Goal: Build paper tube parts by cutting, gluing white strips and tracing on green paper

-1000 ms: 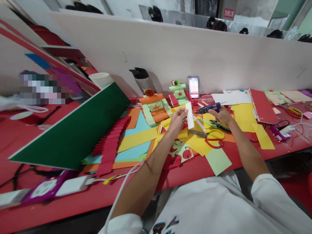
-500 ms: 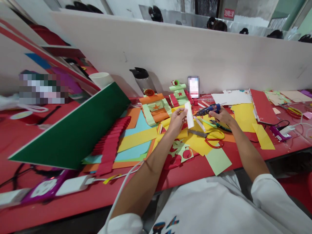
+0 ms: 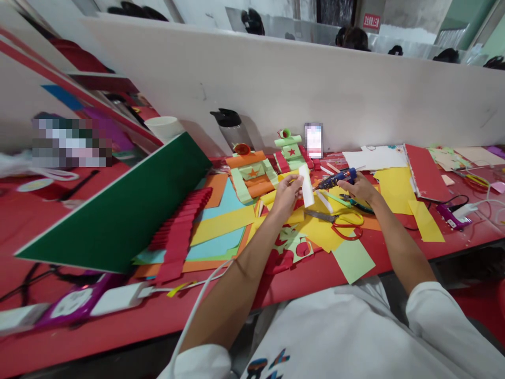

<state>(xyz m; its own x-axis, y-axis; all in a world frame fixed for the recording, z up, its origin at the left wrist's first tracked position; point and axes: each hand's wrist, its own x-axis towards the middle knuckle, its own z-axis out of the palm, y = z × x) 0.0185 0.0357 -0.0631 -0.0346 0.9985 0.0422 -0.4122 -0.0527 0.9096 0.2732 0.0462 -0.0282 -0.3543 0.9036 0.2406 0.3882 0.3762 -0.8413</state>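
Observation:
Closed around a pale, whitish paper strip (image 3: 306,186), my left hand (image 3: 287,196) holds it upright above the pile of coloured paper. My right hand (image 3: 360,187) grips a dark blue hot glue gun (image 3: 336,179), its nozzle pointing left close to the strip's edge. I cannot tell whether the nozzle touches the paper. Below both hands, scissors (image 3: 347,217) with yellow and red handles lie across yellow paper (image 3: 321,235). Pliers (image 3: 357,204) with dark green handles rest under my right hand. A light green square of paper (image 3: 354,261) lies nearer my body.
Behind stand paper figures in orange and green (image 3: 252,175) and in red and green (image 3: 291,152), a bottle (image 3: 231,126) and a phone (image 3: 314,141). At left are a leaning green board (image 3: 118,210), folded red paper (image 3: 177,237) and a purple power strip (image 3: 79,302). A white cable (image 3: 189,321) passes my left arm.

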